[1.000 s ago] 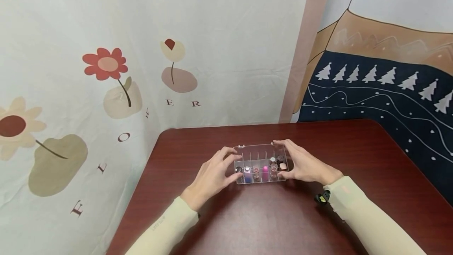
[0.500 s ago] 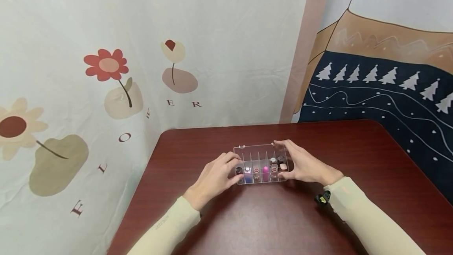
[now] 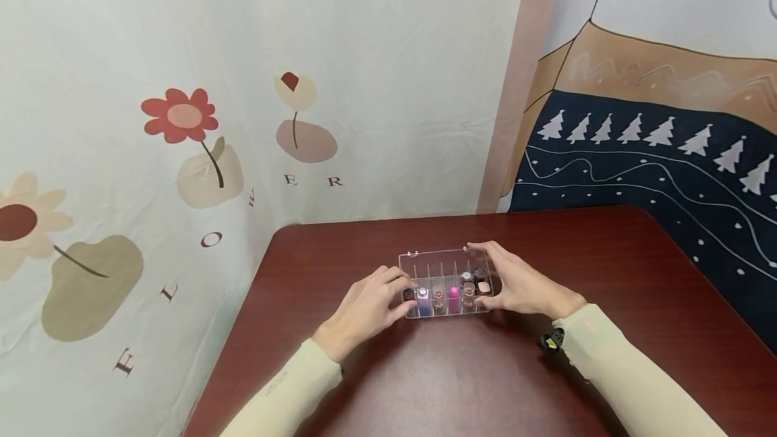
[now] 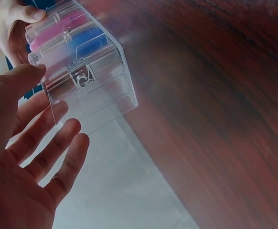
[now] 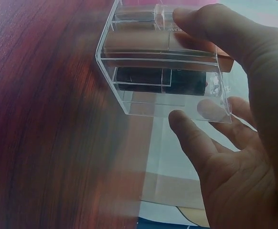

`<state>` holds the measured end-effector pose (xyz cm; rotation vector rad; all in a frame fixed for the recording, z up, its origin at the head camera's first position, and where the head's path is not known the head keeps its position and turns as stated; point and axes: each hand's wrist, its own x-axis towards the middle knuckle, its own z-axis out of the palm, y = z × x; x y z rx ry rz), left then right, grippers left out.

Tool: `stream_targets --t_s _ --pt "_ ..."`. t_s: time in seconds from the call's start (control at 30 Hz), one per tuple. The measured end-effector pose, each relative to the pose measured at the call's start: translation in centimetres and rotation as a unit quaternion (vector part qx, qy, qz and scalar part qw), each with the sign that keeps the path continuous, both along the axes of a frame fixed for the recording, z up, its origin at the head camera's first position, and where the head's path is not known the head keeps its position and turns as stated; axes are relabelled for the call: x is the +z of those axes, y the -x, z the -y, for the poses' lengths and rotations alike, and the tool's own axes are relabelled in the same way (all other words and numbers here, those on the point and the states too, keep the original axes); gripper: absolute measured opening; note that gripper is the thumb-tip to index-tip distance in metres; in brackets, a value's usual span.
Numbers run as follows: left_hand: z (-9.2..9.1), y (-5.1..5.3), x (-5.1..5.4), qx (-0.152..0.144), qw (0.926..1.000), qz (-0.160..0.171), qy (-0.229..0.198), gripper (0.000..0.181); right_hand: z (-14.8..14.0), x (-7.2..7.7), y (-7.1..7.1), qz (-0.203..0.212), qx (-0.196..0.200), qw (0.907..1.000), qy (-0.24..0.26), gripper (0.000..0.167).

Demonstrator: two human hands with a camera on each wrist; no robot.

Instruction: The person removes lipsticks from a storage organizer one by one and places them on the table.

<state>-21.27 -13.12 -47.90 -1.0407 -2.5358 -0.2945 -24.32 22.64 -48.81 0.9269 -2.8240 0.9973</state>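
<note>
Lipsticks and other small cosmetic tubes stand upright in a clear acrylic organizer (image 3: pixel 438 281) that sits on the reddish wood table (image 3: pixel 461 376) between the person's two hands. The left hand (image 3: pixel 373 305) has just drawn in: its fingers sit lower and nearer its thumb than a second ago. They are relaxed and spread at the left end, the thumb by the front; whether they press the plastic cannot be told. The right hand (image 3: pixel 522 282) keeps its place, gripping the right end with thumb in front and fingers at the back. The organizer seems not to have shifted, so the change amounts to closer bracketing of both ends, with the right side apparently the surer hold. In the front row, a pink-and-blue tube (image 3: pixel 423 302) stands left of a bright pink tube (image 3: pixel 454 300), each in its own slot.
</note>
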Motion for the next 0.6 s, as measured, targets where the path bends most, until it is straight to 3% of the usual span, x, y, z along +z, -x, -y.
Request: stream_targets --t_s 0.6 --pt "0.21 0.01 -0.02 0.001 0.9994 0.030 -0.015 0.020 0.05 -0.17 -0.01 0.001 -0.007 1.0000 -0.004 0.105"
